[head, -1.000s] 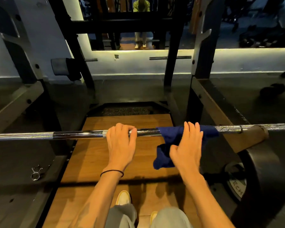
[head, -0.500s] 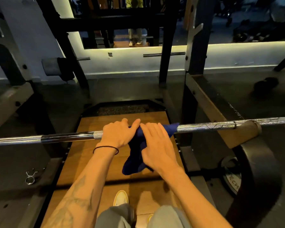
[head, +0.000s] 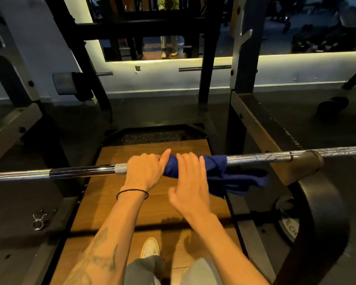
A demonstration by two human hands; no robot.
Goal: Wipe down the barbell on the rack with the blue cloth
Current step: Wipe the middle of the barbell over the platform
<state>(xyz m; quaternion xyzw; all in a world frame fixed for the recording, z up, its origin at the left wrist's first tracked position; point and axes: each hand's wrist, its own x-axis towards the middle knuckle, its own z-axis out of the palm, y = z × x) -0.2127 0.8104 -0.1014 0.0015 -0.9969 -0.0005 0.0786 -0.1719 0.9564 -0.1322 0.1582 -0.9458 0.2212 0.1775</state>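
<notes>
Two hands sit side by side on the barbell (head: 80, 171) at the centre of the frame. The left hand (head: 144, 171) has its fingers curled over the shaft, gripping it and steadying it. The right hand (head: 188, 177) lies over the blue cloth (head: 216, 173) with fingers laid forward across it, pressing it onto the bar rather than clenching it.

A second ago the right hand and cloth were further toward the right of the frame, apart from the left hand; half a second ago they had slid in until the hands met. Now the hands are still touching, and the cloth trails out to the right in a loose, hanging fold. I judge that one inward stroke has finished, so the stretch between the hands' meeting point and the rack upright (head: 245, 83) has had a pass.

Leftward, the bare chrome runs uncovered to the frame's left edge, but the left hand blocks that way until it shifts. Rightward, room ends at the brown collar (head: 304, 161), just beside the black weight plate (head: 325, 212) at lower right. The hanging fold could snag there.
</notes>
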